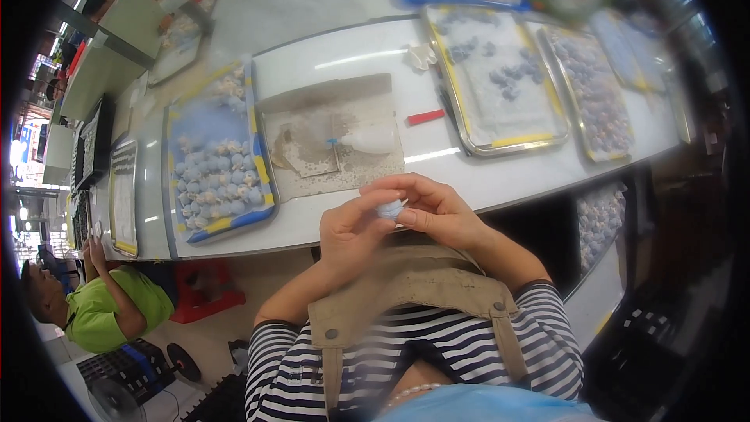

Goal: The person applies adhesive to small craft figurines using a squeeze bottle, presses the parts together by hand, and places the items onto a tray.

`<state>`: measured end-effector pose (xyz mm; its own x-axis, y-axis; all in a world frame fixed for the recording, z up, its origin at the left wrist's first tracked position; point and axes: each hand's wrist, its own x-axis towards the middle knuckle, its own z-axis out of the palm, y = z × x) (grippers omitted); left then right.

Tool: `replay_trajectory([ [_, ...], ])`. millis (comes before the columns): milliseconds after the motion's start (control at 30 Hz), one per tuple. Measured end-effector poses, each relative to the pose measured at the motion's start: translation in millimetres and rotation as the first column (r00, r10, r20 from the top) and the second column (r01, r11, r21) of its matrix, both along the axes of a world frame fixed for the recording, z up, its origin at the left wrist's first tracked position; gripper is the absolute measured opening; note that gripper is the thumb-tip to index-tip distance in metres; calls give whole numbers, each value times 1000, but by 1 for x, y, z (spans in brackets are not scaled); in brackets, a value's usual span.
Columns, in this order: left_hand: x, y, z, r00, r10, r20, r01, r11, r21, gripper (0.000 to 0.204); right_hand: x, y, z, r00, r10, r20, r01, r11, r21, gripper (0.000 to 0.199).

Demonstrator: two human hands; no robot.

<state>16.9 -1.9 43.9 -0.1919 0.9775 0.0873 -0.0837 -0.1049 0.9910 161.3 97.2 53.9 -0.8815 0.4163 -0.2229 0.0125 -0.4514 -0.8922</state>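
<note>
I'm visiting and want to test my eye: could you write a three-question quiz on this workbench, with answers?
1. True or false: fingers of both the left hand and the right hand touch the pale blue piece.
2. What colour is the small bar beyond the hands? A: green. B: red. C: black.
3. Which colour is the co-worker at lower left wearing?

Key: 1. True. 2. B. 3. Bright green.

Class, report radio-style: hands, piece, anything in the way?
Left hand, right hand: both gripping pale-blue piece. Red bar beyond, not in the way.
</note>
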Motion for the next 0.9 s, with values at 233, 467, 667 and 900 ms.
replay_trajectory([
  [233, -4, -5, -1, 969, 89, -231, -72, 994, 81, 29, -11, -9, -7, 992, -73, -108, 59, 990, -128, 38],
  [467, -15, -7, -2, 963, 136, -232, -106, 985, 138, 28, -26, -16, -2, 994, -87, -70, 81, 993, -91, 36],
  [667, -30, -11, -6, 950, 183, -253, -146, 977, 158, 22, -42, -20, -1, 993, -110, -41, 106, 991, -78, 35],
  [900, -47, -20, -8, 953, 206, -224, -175, 973, 150, 27, -64, -31, 2, 980, -198, -2, 198, 980, -9, 32],
])
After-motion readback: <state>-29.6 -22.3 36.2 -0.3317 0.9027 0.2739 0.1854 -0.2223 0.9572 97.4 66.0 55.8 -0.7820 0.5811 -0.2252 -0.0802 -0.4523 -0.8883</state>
